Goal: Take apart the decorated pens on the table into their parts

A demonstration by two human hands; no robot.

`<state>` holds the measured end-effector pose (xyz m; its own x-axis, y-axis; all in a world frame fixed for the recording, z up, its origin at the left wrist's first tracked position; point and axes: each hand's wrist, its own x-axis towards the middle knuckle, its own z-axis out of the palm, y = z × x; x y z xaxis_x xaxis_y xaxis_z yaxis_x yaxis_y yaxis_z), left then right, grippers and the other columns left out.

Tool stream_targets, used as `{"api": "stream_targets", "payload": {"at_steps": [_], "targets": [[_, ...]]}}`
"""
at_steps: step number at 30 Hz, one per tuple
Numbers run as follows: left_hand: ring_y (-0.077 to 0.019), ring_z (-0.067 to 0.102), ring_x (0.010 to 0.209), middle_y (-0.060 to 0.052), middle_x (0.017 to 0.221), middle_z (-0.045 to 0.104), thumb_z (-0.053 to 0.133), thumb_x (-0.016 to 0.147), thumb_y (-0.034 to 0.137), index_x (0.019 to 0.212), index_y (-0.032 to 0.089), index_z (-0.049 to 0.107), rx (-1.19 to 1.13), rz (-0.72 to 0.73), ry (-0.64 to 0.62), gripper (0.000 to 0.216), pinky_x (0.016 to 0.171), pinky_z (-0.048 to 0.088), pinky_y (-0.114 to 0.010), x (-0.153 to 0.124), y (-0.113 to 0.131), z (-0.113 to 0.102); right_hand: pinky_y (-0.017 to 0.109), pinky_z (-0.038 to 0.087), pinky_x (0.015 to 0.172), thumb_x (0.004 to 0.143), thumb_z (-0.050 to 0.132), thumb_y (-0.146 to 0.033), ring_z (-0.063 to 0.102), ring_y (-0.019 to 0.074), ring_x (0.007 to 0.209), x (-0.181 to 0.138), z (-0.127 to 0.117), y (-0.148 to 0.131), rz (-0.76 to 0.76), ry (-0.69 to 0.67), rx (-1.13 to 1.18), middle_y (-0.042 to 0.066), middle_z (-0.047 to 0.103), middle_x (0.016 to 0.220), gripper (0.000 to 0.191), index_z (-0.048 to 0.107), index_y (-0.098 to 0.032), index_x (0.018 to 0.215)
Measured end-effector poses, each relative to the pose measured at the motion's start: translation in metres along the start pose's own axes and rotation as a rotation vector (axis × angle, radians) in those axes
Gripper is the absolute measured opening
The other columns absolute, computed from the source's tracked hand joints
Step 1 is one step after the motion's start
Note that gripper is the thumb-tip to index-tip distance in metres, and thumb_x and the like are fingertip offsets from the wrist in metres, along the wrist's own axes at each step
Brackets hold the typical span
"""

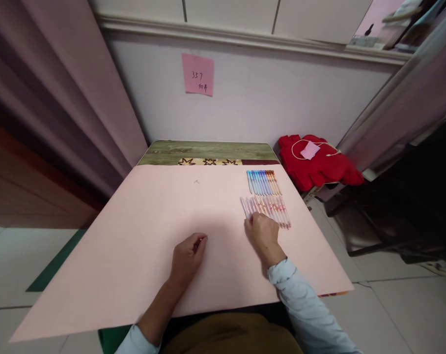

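Note:
A row of several pens (267, 196) with blue and orange caps lies side by side on the right of a large pink sheet (153, 236). My right hand (263, 234) rests at the near end of the row, fingers curled on the leftmost pen (245, 207). My left hand (188, 255) lies on the sheet to the left, loosely closed with thumb against forefinger; whether it holds anything is hidden.
The pink sheet covers a small table (208, 150) against the wall. A pink note (197, 74) is stuck on the wall. A red cloth with a white cable (319, 160) lies on a seat at right. Curtains hang on both sides.

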<state>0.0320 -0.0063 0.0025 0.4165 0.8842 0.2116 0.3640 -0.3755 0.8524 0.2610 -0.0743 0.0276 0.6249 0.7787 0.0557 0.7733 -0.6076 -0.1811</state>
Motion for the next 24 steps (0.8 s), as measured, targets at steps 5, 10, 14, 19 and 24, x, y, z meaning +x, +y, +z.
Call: {"api": "stream_targets", "payload": {"at_steps": [5, 10, 14, 19, 24], "targets": [[-0.0172, 0.064, 0.074, -0.004, 0.081, 0.071, 0.071, 0.079, 0.040, 0.096, 0.020, 0.073, -0.347, -0.294, 0.098, 0.026, 0.068, 0.049, -0.026, 0.000, 0.016, -0.006, 0.029, 0.037, 0.062, 0.085, 0.062, -0.034, 0.066, 0.0203, 0.071, -0.018, -0.016, -0.016, -0.071, 0.087, 0.356, 0.006, 0.071, 0.077, 0.019, 0.071, -0.018, 0.081], [-0.0227, 0.067, 0.099, -0.013, 0.105, 0.073, 0.073, 0.079, 0.045, 0.104, 0.015, 0.073, -0.934, -0.460, 0.001, 0.039, 0.089, 0.050, -0.035, 0.011, 0.035, -0.019, 0.027, 0.044, 0.059, 0.081, 0.066, -0.044, 0.064, 0.0164, 0.061, -0.044, -0.014, -0.066, -0.112, -0.395, 1.203, 0.004, 0.069, 0.069, 0.026, 0.066, -0.019, 0.077], [-0.0177, 0.067, 0.086, -0.010, 0.091, 0.074, 0.083, 0.071, 0.034, 0.094, 0.012, 0.074, -1.070, -0.519, 0.109, 0.032, 0.080, 0.051, -0.029, 0.011, 0.032, -0.038, 0.024, 0.041, 0.053, 0.079, 0.071, -0.049, 0.058, 0.0116, 0.055, -0.054, -0.001, -0.095, -0.016, -0.978, 1.589, 0.002, 0.066, 0.071, 0.033, 0.063, -0.017, 0.084], [-0.0131, 0.065, 0.072, -0.008, 0.087, 0.073, 0.080, 0.074, 0.033, 0.104, 0.012, 0.073, -1.087, -0.575, 0.093, 0.037, 0.068, 0.050, -0.024, 0.002, 0.023, -0.055, 0.019, 0.031, 0.047, 0.085, 0.067, -0.049, 0.044, 0.0062, 0.050, -0.059, 0.011, -0.113, 0.065, -1.400, 1.752, -0.004, 0.050, 0.065, 0.035, 0.064, -0.015, 0.092], [-0.0193, 0.069, 0.088, -0.013, 0.097, 0.075, 0.081, 0.074, 0.032, 0.101, 0.012, 0.073, -1.099, -0.572, 0.043, 0.034, 0.080, 0.053, -0.028, 0.002, 0.016, -0.061, 0.016, 0.013, 0.039, 0.093, 0.061, -0.046, 0.016, 0.0032, 0.041, -0.059, 0.015, -0.124, 0.222, -1.627, 1.794, -0.010, 0.030, 0.054, 0.032, 0.060, -0.014, 0.089]]}}
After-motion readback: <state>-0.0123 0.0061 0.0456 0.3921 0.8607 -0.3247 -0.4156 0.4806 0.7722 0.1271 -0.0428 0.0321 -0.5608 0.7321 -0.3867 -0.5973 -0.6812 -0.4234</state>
